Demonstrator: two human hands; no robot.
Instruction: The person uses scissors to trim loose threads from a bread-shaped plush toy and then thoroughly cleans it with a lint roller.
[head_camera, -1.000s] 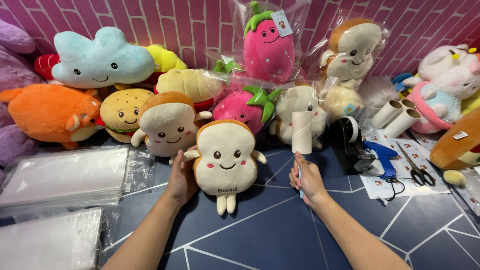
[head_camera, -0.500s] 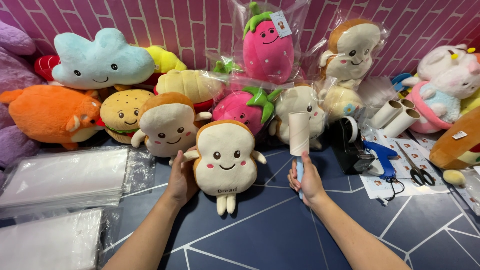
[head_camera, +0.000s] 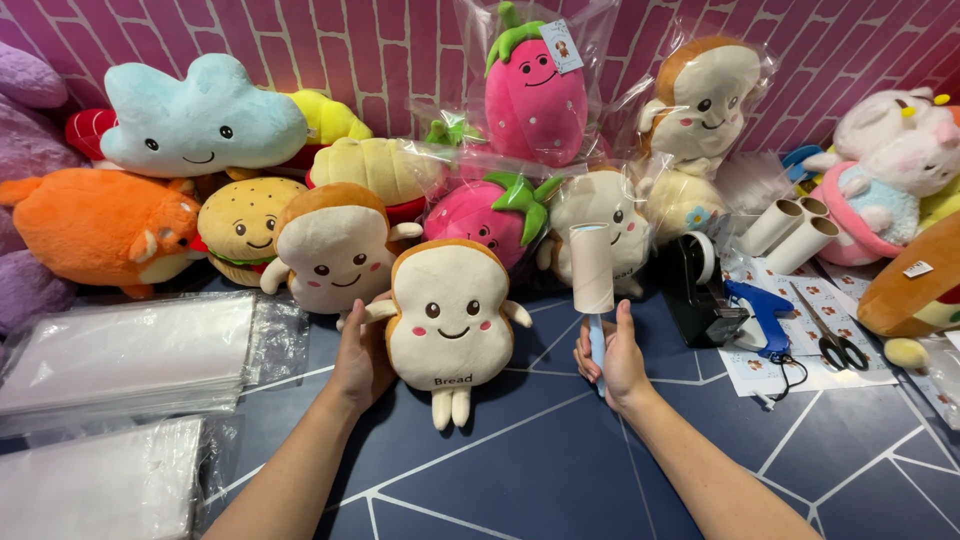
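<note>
**A:** What sits at the centre of the frame?

**B:** A cream plush toy shaped like a slice of bread with a brown crust and a smiling face (head_camera: 450, 322). It stands upright on a dark blue tabletop crossed by thin white lines (head_camera: 560, 480), just below the middle of the frame.

**A:** And the hands?

**B:** The left hand (head_camera: 362, 355) comes up from the lower left and cups the toy's side, palm against the plush, holding it upright. The right hand (head_camera: 612, 362), right of centre, is wrapped around the pale blue handle of a lint roller with a white paper roll (head_camera: 592, 270), thumb pointing up along the handle. The roller stands upright, near the toy's arm but not touching it.

**A:** What surrounds them?

**B:** Behind, against a pink brick-patterned wall (head_camera: 380, 50), is a crowd of plush toys: a light blue cloud (head_camera: 195, 125) at upper left, an orange animal (head_camera: 95, 225) at the left edge, a burger (head_camera: 240, 225), a second bread toy (head_camera: 335, 250) (just behind the left hand) and a pink strawberry in a clear bag (head_camera: 535, 95) at top centre. Stacks of clear plastic bags (head_camera: 120, 355) lie at lower left. To the right sit a black tape dispenser (head_camera: 700, 295), a blue tool (head_camera: 760, 310), black-handled scissors (head_camera: 830, 340) and two empty cardboard tubes (head_camera: 790, 225).
</note>
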